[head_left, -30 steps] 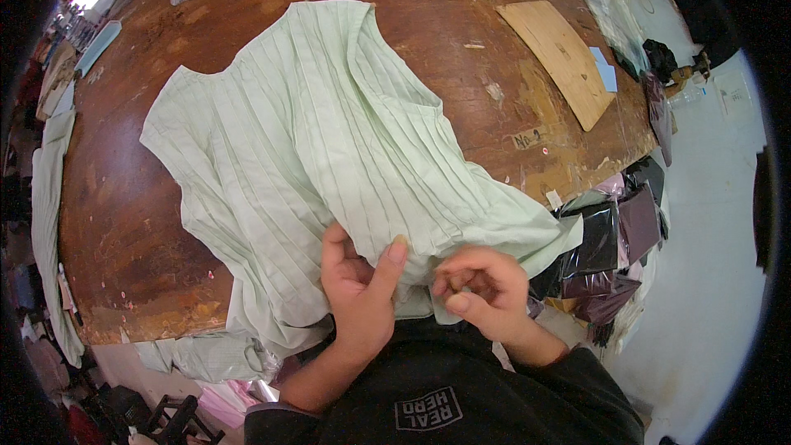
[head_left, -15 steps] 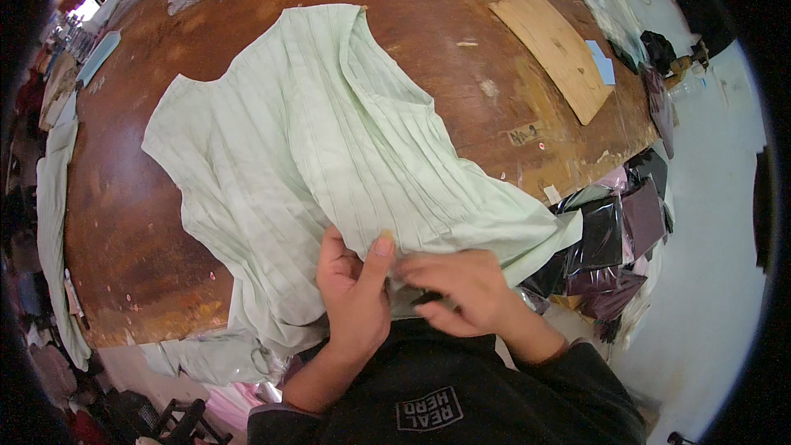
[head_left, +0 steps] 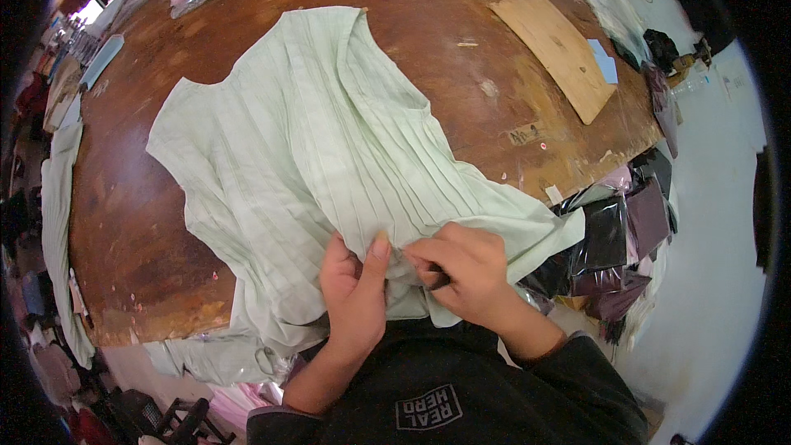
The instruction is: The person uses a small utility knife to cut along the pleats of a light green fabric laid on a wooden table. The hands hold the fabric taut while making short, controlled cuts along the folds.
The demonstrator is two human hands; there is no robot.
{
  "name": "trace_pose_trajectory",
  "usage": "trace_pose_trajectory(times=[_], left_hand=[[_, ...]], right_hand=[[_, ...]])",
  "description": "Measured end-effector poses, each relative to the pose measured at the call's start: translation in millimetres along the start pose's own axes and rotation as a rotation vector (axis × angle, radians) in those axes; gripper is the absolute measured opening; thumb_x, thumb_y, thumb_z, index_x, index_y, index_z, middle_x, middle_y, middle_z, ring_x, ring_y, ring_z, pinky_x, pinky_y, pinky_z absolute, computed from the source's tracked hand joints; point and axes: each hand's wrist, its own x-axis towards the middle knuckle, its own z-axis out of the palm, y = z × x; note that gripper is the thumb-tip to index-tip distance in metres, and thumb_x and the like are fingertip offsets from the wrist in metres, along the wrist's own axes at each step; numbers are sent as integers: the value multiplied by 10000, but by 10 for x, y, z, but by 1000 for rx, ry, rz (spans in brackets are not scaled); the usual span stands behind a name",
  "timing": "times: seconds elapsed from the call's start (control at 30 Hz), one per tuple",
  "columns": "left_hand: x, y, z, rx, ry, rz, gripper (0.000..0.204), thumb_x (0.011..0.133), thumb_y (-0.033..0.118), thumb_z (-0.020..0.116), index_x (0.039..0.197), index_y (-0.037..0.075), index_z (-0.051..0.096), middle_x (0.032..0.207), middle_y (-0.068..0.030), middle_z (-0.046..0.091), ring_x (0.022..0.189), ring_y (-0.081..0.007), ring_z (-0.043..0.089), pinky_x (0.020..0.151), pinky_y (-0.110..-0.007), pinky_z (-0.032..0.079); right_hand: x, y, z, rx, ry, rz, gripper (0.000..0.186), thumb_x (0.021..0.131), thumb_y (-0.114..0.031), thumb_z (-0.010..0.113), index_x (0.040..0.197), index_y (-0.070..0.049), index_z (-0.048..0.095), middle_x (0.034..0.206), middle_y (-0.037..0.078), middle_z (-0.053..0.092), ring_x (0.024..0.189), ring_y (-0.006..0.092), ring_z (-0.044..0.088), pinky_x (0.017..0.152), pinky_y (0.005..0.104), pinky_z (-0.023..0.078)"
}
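A pale green sleeveless pleated top (head_left: 272,140) lies spread on the brown wooden table, its neckline and armholes toward the far side. Its near end hangs over the table edge by my body. My left hand (head_left: 354,284) grips a fold of the cloth, thumb on top and fingers beneath. Close beside it, my right hand (head_left: 465,272) is closed, with its fingertips at the same fold. A small black tool (head_left: 441,280) shows partly inside the right hand; most of it is hidden, and its kind cannot be made out.
Brown wooden table (head_left: 132,247) under the top. A thin wooden board (head_left: 552,53) and light blue cards (head_left: 606,62) lie at the far right. Plastic-wrapped dark garments (head_left: 601,235) are piled off the right edge. Another pale green garment (head_left: 62,231) drapes along the left edge.
My right hand has moved up and slightly left, and its fingers have drawn together at the fold. My left hand keeps its hold on the top, which has barely shifted.
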Motion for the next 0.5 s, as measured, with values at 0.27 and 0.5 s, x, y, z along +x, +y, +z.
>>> trace_pose_trajectory(times=[0.27, 0.5], left_hand=[[-82, 119, -100, 205, -104, -13, 359, 932, 77, 612, 1250, -35, 487, 1172, -86, 596, 1052, -133, 565, 913, -289, 440], [39, 287, -59, 804, -203, -64, 176, 915, 103, 642, 978, -61, 654, 808, -57, 690, 711, -100, 616, 640, -295, 489]], right_hand=[[-190, -5, 6, 129, 170, 125, 148, 750, 27, 704, 866, -10, 620, 726, 112, 604, 587, 246, 578, 533, 309, 452], [-306, -5, 66, 165, 177, 74, 164, 753, 24, 716, 889, -7, 631, 771, 117, 625, 620, 254, 610, 549, 305, 479]])
